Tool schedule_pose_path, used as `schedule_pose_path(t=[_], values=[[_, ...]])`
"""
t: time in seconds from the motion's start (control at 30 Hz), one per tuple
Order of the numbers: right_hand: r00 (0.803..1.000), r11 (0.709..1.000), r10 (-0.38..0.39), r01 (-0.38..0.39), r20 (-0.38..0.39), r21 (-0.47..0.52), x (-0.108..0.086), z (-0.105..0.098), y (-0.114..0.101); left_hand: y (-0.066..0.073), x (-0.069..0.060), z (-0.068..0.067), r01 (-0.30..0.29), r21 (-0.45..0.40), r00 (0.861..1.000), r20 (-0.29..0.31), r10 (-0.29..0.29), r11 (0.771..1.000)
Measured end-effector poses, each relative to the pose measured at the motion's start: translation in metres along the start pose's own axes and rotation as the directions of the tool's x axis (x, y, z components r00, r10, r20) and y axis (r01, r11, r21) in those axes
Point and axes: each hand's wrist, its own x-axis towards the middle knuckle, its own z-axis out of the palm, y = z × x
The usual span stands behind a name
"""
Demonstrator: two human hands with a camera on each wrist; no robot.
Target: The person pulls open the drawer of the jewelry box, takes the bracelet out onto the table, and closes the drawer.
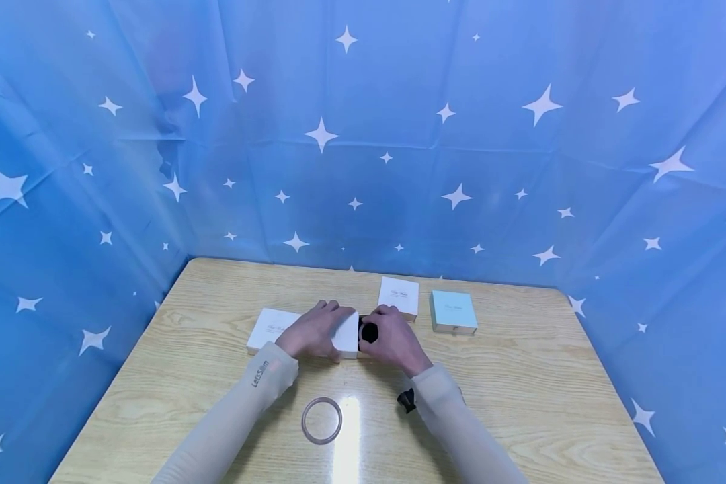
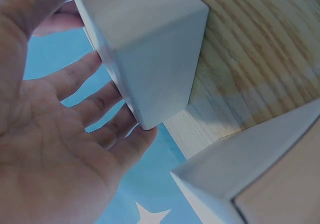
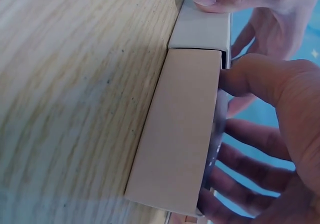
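A white box [image 1: 346, 336] lies on the table with a pale beige drawer [image 3: 175, 129] drawn out of its right end. My left hand [image 1: 318, 329] grips the white sleeve, thumb on the near side and fingers along the far side. My right hand [image 1: 395, 338] holds the drawer, its thumb at the near rim and its fingers over the open top. Inside, the drawer looks dark, and my fingers hide most of what it contains. White printed card surface [image 1: 272, 327] shows left of my left hand; where it meets the sleeve is covered. A purplish bangle [image 1: 322, 421] lies nearer me.
Behind my right hand stands a small white box [image 1: 398, 296], and right of it a light turquoise box [image 1: 453, 310] with a small tab on its front. The wooden table [image 1: 538, 396] meets a blue star-patterned curtain [image 1: 387, 188] at the back and sides.
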Motion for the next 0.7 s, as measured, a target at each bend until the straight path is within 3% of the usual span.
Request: schedule_pose_path(t=[0.5,0.7], values=[[0.994,0.988,-0.053,0.066,-0.094,0.138,-0.007,-0.001,0.003,0.0,-0.001,-0.001,0.004,-0.013,1.0,0.007,-0.004,1.0],[0.995,0.977,-0.035,0.053,-0.093,0.205,-0.012,-0.006,0.001,0.0,0.0,-0.001,0.001,-0.003,1.0,0.001,-0.001,1.0]])
